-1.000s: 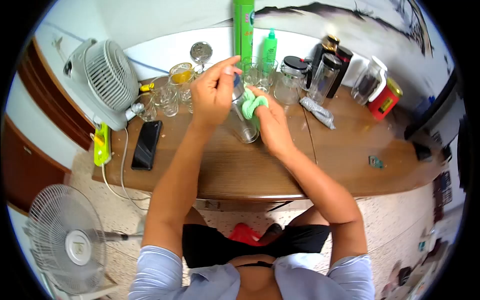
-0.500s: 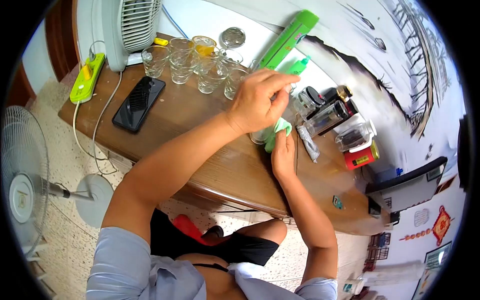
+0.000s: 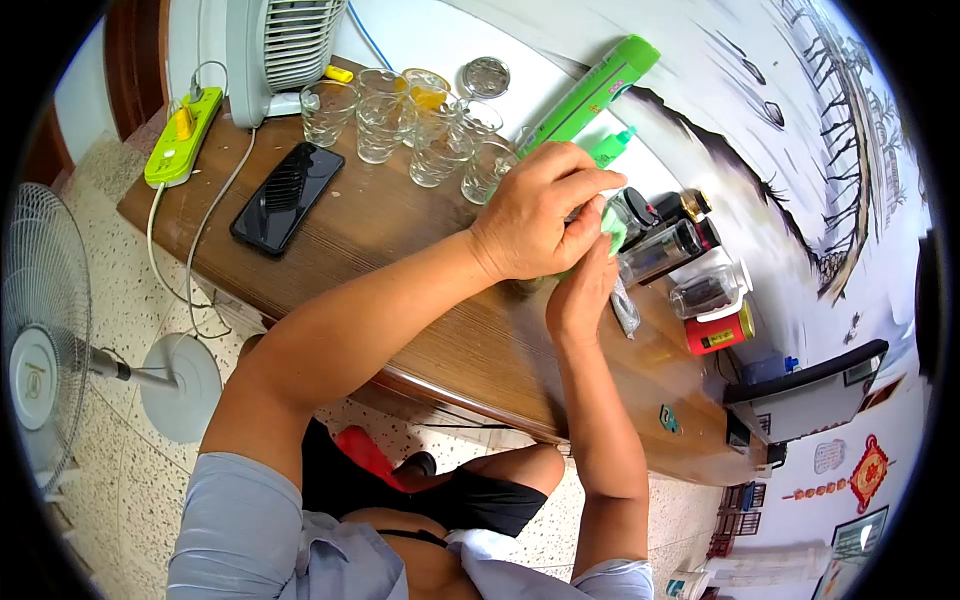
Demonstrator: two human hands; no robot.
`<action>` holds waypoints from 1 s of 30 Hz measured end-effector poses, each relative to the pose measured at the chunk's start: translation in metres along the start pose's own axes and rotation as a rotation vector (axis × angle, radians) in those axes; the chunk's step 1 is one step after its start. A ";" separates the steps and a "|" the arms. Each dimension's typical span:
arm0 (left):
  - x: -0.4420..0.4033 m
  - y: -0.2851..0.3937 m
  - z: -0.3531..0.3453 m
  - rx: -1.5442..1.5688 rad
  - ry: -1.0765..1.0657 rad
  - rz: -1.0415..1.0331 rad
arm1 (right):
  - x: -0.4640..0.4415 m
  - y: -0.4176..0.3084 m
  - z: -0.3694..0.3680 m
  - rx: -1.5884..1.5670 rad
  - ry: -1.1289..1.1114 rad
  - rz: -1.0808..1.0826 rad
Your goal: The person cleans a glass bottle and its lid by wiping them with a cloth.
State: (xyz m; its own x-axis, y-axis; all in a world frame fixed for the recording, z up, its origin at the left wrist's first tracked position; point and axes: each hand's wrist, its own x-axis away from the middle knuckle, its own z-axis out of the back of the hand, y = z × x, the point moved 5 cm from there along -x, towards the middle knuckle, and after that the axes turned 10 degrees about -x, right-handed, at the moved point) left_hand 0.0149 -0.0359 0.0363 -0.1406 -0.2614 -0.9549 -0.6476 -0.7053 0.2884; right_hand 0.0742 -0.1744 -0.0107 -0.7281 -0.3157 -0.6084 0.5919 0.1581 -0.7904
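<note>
Over the wooden table, my left hand [image 3: 545,212] is closed, thumb and fingers bent together. Whatever it grips is hidden behind the hand. Just below and to its right, my right hand [image 3: 583,292] holds a light green cloth [image 3: 615,232], which shows only in part between the two hands. The hands touch or nearly touch. Several clear drinking glasses [image 3: 440,150] stand close together to the left of my left hand. Beyond my right fingers lie a clear jar with a dark lid [image 3: 632,212] and a small grey, shiny packet [image 3: 625,310].
A black phone [image 3: 287,198] lies on the table [image 3: 400,270], near a green power strip [image 3: 183,140] and a box fan [image 3: 300,50]. Along the wall are a green canister [image 3: 595,90], a clear pitcher [image 3: 705,290] and a red tin [image 3: 720,330]. A standing fan [image 3: 45,340] is at left.
My right hand has moved up towards my left hand, taking the cloth with it. Clear glass seen below my left hand is now mostly hidden. The camera view has shifted slightly.
</note>
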 end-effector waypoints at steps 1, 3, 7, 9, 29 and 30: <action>0.000 0.000 0.000 -0.002 -0.005 -0.008 | 0.005 0.011 0.005 0.007 0.008 -0.014; 0.001 -0.002 -0.001 0.003 -0.051 -0.010 | 0.016 0.034 0.020 0.038 0.008 -0.187; -0.001 0.003 -0.001 0.014 -0.087 -0.059 | 0.022 0.052 0.034 -0.142 0.058 -0.454; -0.002 0.005 -0.001 0.027 -0.085 -0.079 | 0.018 0.050 0.026 -0.317 0.162 -0.536; -0.001 0.006 -0.005 -0.113 -0.148 -0.146 | 0.013 0.052 0.041 -0.006 -0.049 -0.308; -0.002 0.008 -0.003 -0.141 -0.171 -0.143 | 0.012 0.047 0.040 0.022 -0.074 -0.297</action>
State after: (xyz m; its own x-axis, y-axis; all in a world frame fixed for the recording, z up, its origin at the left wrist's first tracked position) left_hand 0.0122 -0.0424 0.0407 -0.1876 -0.0455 -0.9812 -0.5607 -0.8152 0.1450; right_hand 0.1073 -0.2085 -0.0523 -0.8438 -0.4123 -0.3436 0.3651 0.0283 -0.9305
